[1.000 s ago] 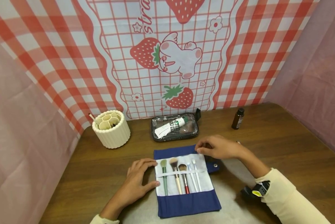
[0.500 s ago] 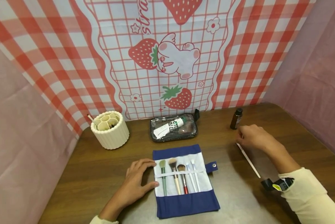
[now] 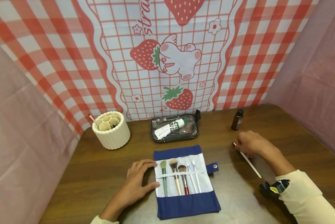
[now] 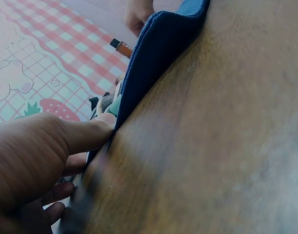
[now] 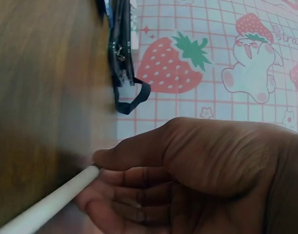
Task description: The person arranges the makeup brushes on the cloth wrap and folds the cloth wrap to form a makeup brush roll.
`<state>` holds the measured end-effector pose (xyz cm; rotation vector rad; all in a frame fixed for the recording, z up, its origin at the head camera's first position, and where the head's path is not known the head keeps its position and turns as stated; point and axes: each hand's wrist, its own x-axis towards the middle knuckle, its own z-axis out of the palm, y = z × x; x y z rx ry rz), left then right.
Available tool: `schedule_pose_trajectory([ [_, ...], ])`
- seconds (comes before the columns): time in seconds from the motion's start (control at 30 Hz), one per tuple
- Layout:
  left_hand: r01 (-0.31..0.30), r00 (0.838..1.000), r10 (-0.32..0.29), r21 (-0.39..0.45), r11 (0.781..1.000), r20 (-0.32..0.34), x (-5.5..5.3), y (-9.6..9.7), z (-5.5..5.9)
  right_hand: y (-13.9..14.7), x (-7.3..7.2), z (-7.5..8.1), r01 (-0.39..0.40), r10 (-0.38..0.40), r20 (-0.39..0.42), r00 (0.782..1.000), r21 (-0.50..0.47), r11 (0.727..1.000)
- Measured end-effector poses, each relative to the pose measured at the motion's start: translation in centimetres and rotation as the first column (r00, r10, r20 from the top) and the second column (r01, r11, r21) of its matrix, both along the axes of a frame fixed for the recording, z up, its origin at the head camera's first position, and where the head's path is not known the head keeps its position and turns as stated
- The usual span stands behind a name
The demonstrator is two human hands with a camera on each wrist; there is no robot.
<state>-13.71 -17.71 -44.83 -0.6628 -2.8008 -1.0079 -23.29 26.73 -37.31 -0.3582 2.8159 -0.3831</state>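
A navy brush roll (image 3: 188, 205) lies unfolded on the table, several makeup brushes (image 3: 175, 177) tucked under its white strap. Along its left edge rests my left hand (image 3: 136, 179), fingers relaxed and thumb touching the cloth (image 4: 144, 63). To the right, my right hand (image 3: 251, 143) pinches a thin white makeup brush (image 3: 250, 165) close to its far, dark-tipped end. The brush lies slanted, its near end at or just above the table. Seen from the right wrist, thumb and fingers meet at the end of the white handle (image 5: 46, 207); any bristles are hidden.
Behind the roll sits a clear zip pouch (image 3: 174, 127) with a white tube inside. A cream ribbed holder (image 3: 112, 137) stands at back left. The small dark bottle (image 3: 237, 119) is beyond my right hand. A printed cloth (image 3: 173, 59) backs the table.
My right hand has left the roll's top right corner, swung right to the white brush and taken hold near its far end. My left hand stays put.
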Motion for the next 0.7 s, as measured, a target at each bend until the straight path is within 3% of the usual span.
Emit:
schedule_pose_trajectory([
  [0.17, 0.005, 1.000, -0.005, 0.006, 1.000, -0.006, 0.0, 0.0, 0.0, -0.4, -0.6, 0.7, -0.050, 0.039, -0.097, 0.995, -0.115, 0.992],
  [0.43, 0.010, 1.000, -0.010, 0.018, 1.000, -0.008, 0.0, 0.0, 0.0, -1.9, -1.4, 1.5, -0.125, 0.062, -0.198, 0.978, -0.327, 0.937],
  [0.57, 0.011, 1.000, -0.011, 0.017, 1.000, -0.010, 0.1, 0.0, 0.1, -2.8, -1.8, 1.7, -0.119, 0.042, -0.176, 0.983, -0.454, 0.883],
  [0.7, 0.006, 1.000, -0.006, 0.018, 1.000, -0.003, 0.1, 0.0, 0.1, -3.9, -2.3, 1.7, -0.094, 0.013, -0.137, 0.990, -0.603, 0.792],
])
